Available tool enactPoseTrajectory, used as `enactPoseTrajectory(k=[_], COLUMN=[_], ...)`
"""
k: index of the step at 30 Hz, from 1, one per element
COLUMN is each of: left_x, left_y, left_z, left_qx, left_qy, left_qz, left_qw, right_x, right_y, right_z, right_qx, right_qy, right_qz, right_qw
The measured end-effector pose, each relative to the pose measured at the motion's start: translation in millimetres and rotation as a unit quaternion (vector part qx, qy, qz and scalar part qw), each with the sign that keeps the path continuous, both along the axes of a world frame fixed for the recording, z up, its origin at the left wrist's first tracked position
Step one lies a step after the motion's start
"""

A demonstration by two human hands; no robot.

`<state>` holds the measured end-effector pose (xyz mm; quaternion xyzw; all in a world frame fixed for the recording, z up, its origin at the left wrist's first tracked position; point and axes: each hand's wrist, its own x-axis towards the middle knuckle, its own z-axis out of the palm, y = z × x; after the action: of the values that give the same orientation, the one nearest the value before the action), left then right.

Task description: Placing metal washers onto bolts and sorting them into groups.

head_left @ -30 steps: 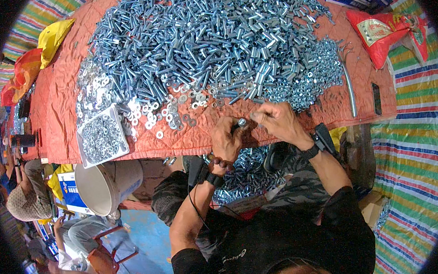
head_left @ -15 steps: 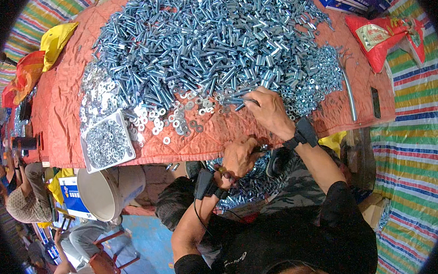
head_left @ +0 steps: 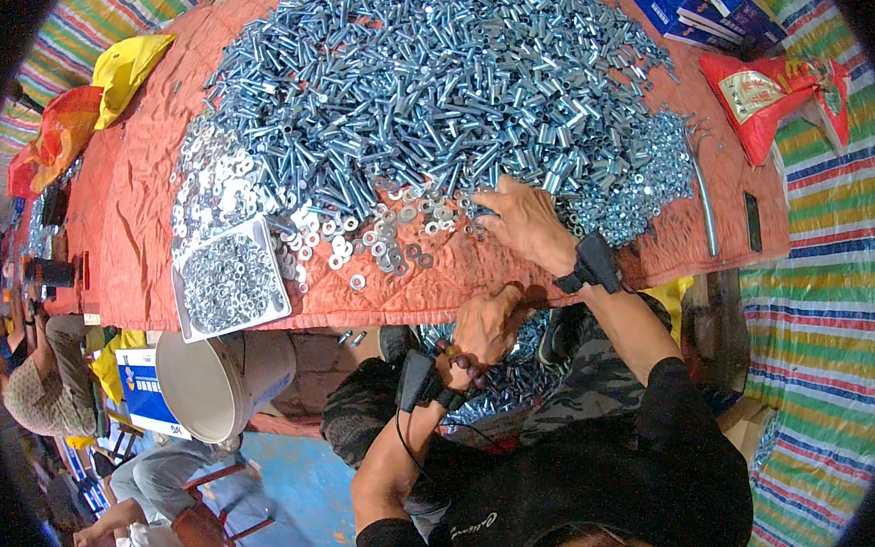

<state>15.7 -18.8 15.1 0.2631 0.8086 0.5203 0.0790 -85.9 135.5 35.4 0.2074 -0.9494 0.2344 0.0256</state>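
Observation:
My right hand (head_left: 530,228) reaches over the table edge, its fingers bent together at the border of the loose flat washers (head_left: 387,238) and the metal sleeves (head_left: 561,131). Whatever lies between those fingertips is too small to make out. Lower down, at the table's front edge, my left hand (head_left: 483,329) is closed with curled fingers, and its grip is hidden. Beneath it, between my knees, lies a heap of assembled-looking bolts (head_left: 505,388). A large pile of bluish metal rods and sleeves (head_left: 386,86) covers the table's middle, with small nuts (head_left: 643,186) heaped at its right.
A white tray of small rings (head_left: 284,305) stands at the front left, above a pale bucket (head_left: 171,390). A metal bar (head_left: 706,207) and a dark phone-like slab (head_left: 752,222) lie at the right, near a red bag (head_left: 748,104). Other people sit at the left.
The whole view has shifted slightly. My right hand no longer shows the bluish rods under its fingers; its fingertips are now at the washers. The small metal end beside my left hand is no longer visible.

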Motion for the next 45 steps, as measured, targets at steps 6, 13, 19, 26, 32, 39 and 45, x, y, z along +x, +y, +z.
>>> enactPoseTrajectory(k=[6,13,19,26,32,39,45], left_x=[-2.2,-3.4,-5.4,-14.8,-9.8,-8.6,-12.5], left_y=[-4.5,-0.4,1.3,3.1,-4.9,-6.3,-10.9], left_z=[-4.8,-0.4,2.8,8.4,-6.7,12.3,2.0], left_qx=[-0.013,0.001,-0.038,0.064,0.003,-0.088,-0.013], left_qy=[-0.086,-0.098,-0.101,0.04,0.128,0.057,0.061], left_qz=[0.071,0.121,0.141,0.267,0.19,0.175,0.266], left_qw=[0.994,0.988,0.984,0.961,0.973,0.979,0.962], right_x=[-0.9,7.0,8.3,14.5,14.7,7.6,5.8], right_y=[-1.5,3.4,6.2,6.0,23.1,34.2,25.2], right_z=[-5.4,-1.1,1.7,18.7,6.1,29.2,1.1], right_qx=[-0.003,0.061,0.022,-0.168,-0.228,-0.281,-0.068], right_qy=[0.035,0.001,0.005,-0.153,-0.301,-0.481,-0.167], right_qz=[0.001,0.026,0.037,0.014,0.098,0.024,0.028], right_qw=[0.999,0.998,0.999,0.974,0.921,0.83,0.983])
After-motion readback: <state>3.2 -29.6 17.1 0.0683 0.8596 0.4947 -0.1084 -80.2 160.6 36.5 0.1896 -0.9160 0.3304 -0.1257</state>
